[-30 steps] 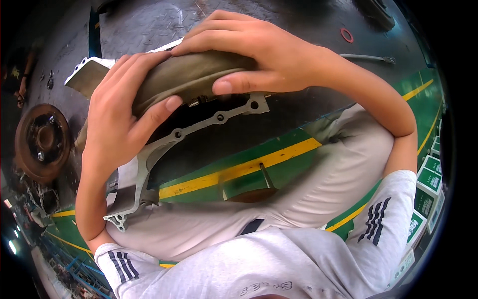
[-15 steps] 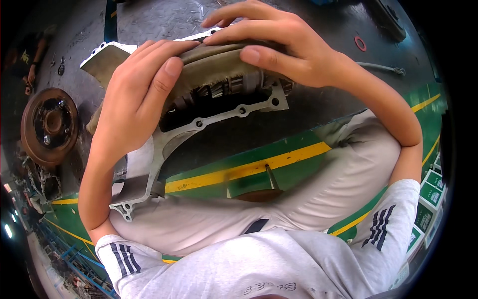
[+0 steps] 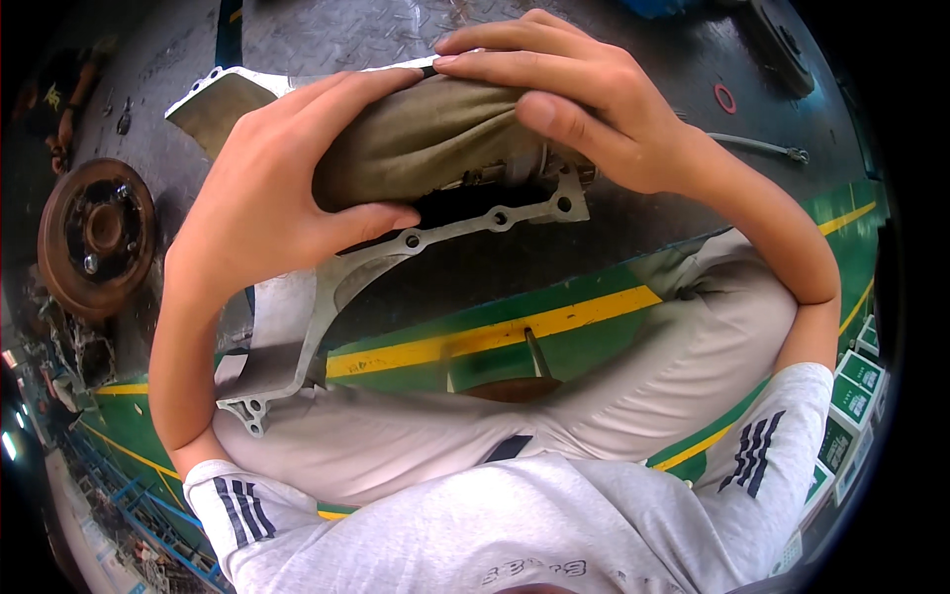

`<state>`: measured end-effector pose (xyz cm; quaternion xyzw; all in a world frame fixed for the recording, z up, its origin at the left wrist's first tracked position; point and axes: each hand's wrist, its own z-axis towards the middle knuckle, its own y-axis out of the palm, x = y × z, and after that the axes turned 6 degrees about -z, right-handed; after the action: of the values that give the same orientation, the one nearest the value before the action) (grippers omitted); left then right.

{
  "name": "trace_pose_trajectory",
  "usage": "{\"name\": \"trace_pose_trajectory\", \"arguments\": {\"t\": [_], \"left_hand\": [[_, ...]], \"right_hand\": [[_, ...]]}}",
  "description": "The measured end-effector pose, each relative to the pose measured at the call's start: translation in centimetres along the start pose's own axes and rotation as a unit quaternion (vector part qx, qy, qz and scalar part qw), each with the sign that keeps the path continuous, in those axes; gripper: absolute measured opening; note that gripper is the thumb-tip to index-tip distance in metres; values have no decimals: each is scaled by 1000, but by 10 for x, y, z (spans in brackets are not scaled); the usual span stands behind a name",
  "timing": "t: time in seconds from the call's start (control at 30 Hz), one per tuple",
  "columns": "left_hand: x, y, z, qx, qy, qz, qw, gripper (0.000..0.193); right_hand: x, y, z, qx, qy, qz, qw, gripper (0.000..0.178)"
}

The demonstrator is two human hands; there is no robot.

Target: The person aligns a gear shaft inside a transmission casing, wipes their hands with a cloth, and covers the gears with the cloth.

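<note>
Spans the upper view as a dark metal desk (image 3: pixel 341 30), with a raised tread pattern and scuffed, shiny patches across the top. Bears a pale metal housing (image 3: pixel 453 229) at centre, close to the near edge. Carries a rust-brown drum (image 3: pixel 103 228) at left, with small metal pieces (image 3: pixel 124 121) beyond it toward the far side. Shows, at far right, a red ring (image 3: pixel 733 101) lying flat between a slim metal rod (image 3: pixel 757 146) and a dark round part (image 3: pixel 785 48).

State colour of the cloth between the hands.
The cloth is olive-brown; best seen in head view.
</note>
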<state>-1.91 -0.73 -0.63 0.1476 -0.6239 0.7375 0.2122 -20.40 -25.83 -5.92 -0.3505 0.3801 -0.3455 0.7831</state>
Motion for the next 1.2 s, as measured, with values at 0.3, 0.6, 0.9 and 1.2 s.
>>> {"name": "trace_pose_trajectory", "arguments": {"t": [0.3,0.6,0.9,1.2], "left_hand": [[-9,-2,-1,-7,0,-70,997,67],[-5,0,-1,1,14,-59,998,76],[3,2,3,28,-46,-75,996,69],[3,2,4,27,-51,-120,991,66]], "right_hand": [[2,-7,4,-32,-2,102,994,81],[-20,5,3,5,22,-12,1000,92],[-26,4,12,62,69,61,994,63],[-12,0,9,38,54,90,994,57]]}}
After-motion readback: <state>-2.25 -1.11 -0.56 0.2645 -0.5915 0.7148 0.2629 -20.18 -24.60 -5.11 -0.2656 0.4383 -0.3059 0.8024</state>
